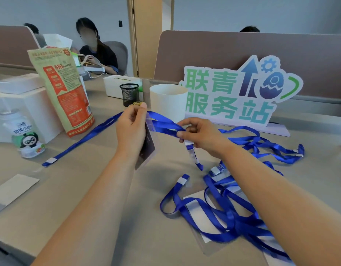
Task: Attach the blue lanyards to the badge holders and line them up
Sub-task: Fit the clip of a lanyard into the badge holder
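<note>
My left hand [131, 129] holds a clear badge holder [146, 146] with a dark card upright above the table. A blue lanyard [162, 122] runs across the holder's top. My right hand [200, 134] pinches that lanyard near its white clip end [190, 148], which dangles below my fingers. One end of a lanyard lies flat at the left [50, 161]. A tangle of blue lanyards [229, 214] lies over several clear badge holders [206, 217] at the lower right. More lanyards [265, 144] sprawl at the right.
A drink bottle [28, 139], a printed bag [64, 89] and white boxes [21, 104] stand at the left. A mesh pen cup [129, 94], a white cup [168, 102] and a standing sign [238, 93] are behind my hands. A grey card [12, 189] lies at the lower left. People sit beyond.
</note>
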`<state>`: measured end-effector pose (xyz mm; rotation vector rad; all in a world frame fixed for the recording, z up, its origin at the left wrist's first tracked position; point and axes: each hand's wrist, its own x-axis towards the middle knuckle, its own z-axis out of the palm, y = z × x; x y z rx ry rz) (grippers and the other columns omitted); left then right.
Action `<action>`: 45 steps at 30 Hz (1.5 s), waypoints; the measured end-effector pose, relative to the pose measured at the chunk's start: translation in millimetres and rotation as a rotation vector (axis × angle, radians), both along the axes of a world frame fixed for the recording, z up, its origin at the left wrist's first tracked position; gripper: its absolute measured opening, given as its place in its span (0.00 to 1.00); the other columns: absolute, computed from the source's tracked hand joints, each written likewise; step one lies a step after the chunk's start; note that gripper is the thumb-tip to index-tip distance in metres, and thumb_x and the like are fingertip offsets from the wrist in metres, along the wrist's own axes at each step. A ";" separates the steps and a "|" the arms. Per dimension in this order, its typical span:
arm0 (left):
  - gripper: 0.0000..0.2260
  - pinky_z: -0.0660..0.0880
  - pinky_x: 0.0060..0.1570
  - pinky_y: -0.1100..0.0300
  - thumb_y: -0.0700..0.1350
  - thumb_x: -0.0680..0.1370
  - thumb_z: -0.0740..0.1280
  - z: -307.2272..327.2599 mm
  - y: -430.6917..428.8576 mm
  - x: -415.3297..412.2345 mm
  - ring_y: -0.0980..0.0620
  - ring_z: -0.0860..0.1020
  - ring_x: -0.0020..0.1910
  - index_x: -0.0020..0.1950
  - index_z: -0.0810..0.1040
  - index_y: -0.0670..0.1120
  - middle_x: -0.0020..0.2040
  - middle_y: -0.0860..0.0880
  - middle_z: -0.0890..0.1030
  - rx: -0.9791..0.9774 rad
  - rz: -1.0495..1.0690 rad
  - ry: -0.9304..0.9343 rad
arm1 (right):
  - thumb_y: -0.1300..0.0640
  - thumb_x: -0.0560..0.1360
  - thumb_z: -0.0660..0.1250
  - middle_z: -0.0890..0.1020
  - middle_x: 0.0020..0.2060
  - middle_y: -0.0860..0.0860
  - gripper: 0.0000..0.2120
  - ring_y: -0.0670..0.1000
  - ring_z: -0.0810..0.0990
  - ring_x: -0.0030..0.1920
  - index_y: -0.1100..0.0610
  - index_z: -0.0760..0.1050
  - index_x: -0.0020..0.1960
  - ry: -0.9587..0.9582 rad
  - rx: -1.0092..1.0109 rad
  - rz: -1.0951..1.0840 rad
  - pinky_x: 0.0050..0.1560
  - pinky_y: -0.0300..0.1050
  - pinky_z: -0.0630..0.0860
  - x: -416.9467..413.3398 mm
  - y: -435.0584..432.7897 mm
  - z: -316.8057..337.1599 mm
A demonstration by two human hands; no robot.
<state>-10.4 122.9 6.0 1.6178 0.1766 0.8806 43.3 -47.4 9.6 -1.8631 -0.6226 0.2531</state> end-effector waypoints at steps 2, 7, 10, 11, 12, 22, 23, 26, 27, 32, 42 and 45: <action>0.10 0.68 0.38 0.67 0.54 0.79 0.59 -1.0 5.9 9.0 0.56 0.74 0.36 0.38 0.70 0.54 0.35 0.53 0.77 0.022 0.038 0.044 | 0.59 0.74 0.68 0.81 0.29 0.47 0.06 0.43 0.76 0.30 0.49 0.75 0.46 0.024 0.101 -0.029 0.32 0.38 0.69 6.8 4.6 2.1; 0.12 0.66 0.35 0.66 0.58 0.77 0.59 0.1 15.5 35.5 0.58 0.75 0.42 0.51 0.68 0.50 0.44 0.55 0.77 0.074 0.100 0.236 | 0.62 0.75 0.66 0.80 0.33 0.52 0.06 0.42 0.69 0.22 0.52 0.72 0.44 -0.057 0.201 -0.104 0.24 0.32 0.67 20.5 18.0 12.1; 0.11 0.65 0.35 0.64 0.57 0.77 0.61 -2.6 20.6 47.4 0.59 0.70 0.37 0.44 0.67 0.50 0.38 0.56 0.72 0.058 0.139 0.328 | 0.65 0.74 0.67 0.79 0.35 0.53 0.07 0.42 0.70 0.20 0.54 0.73 0.41 -0.118 0.264 -0.160 0.24 0.33 0.70 33.5 26.7 16.4; 0.12 0.64 0.34 0.64 0.57 0.76 0.62 -4.4 21.9 50.4 0.59 0.69 0.36 0.40 0.66 0.51 0.37 0.55 0.71 0.057 0.140 0.345 | 0.65 0.73 0.68 0.78 0.35 0.52 0.07 0.43 0.72 0.21 0.55 0.74 0.40 -0.136 0.284 -0.175 0.26 0.34 0.72 38.7 29.4 17.4; 0.14 0.64 0.33 0.64 0.57 0.76 0.62 -7.8 23.2 53.1 0.58 0.68 0.34 0.37 0.65 0.50 0.35 0.54 0.71 0.058 0.136 0.347 | 0.65 0.73 0.68 0.78 0.35 0.52 0.07 0.43 0.74 0.22 0.55 0.75 0.40 -0.152 0.301 -0.189 0.27 0.34 0.74 43.3 31.9 19.2; 0.10 0.77 0.48 0.51 0.46 0.77 0.64 -40.1 34.6 60.6 0.57 0.73 0.44 0.39 0.67 0.56 0.43 0.55 0.72 0.069 0.220 0.096 | 0.60 0.73 0.70 0.78 0.28 0.46 0.10 0.44 0.79 0.29 0.55 0.72 0.35 -0.328 0.531 -0.325 0.36 0.38 0.79 99.0 71.3 65.4; 0.11 0.77 0.48 0.52 0.45 0.77 0.65 -41.6 33.4 60.4 0.57 0.73 0.44 0.39 0.67 0.57 0.45 0.55 0.72 0.091 0.221 0.070 | 0.60 0.74 0.69 0.79 0.30 0.48 0.09 0.44 0.80 0.30 0.56 0.72 0.36 -0.325 0.540 -0.339 0.37 0.39 0.80 105.3 76.7 68.0; 0.10 0.74 0.47 0.55 0.40 0.76 0.66 -47.5 32.5 60.9 0.59 0.71 0.45 0.42 0.68 0.53 0.46 0.55 0.70 0.198 0.232 -0.018 | 0.63 0.74 0.67 0.78 0.35 0.52 0.09 0.47 0.82 0.31 0.56 0.70 0.39 -0.308 0.579 -0.356 0.38 0.40 0.81 123.3 91.0 70.7; 0.09 0.74 0.47 0.55 0.39 0.75 0.66 -49.5 32.8 61.4 0.57 0.71 0.46 0.44 0.68 0.51 0.47 0.54 0.70 0.230 0.236 -0.030 | 0.63 0.74 0.67 0.78 0.37 0.52 0.09 0.49 0.82 0.31 0.55 0.69 0.39 -0.306 0.591 -0.359 0.37 0.40 0.81 128.0 94.3 71.9; 0.12 0.77 0.48 0.48 0.38 0.73 0.68 -57.7 36.1 65.3 0.55 0.70 0.51 0.49 0.67 0.50 0.51 0.53 0.70 0.299 0.230 -0.038 | 0.63 0.75 0.66 0.81 0.45 0.59 0.09 0.51 0.82 0.33 0.52 0.67 0.45 -0.330 0.649 -0.376 0.36 0.37 0.78 140.3 105.1 86.0; 0.17 0.76 0.51 0.46 0.39 0.69 0.72 -63.5 41.6 70.4 0.52 0.69 0.54 0.55 0.70 0.43 0.56 0.45 0.72 0.391 0.273 0.002 | 0.64 0.74 0.66 0.79 0.43 0.52 0.06 0.48 0.79 0.35 0.56 0.71 0.47 -0.365 0.290 -0.510 0.35 0.36 0.79 155.0 111.7 56.9; 0.18 0.76 0.52 0.49 0.38 0.69 0.73 -61.2 40.3 68.6 0.48 0.70 0.56 0.55 0.70 0.42 0.57 0.44 0.72 0.412 0.273 0.017 | 0.62 0.72 0.67 0.80 0.50 0.51 0.10 0.46 0.75 0.43 0.57 0.76 0.53 -0.438 0.088 -0.545 0.36 0.30 0.71 158.7 106.5 52.5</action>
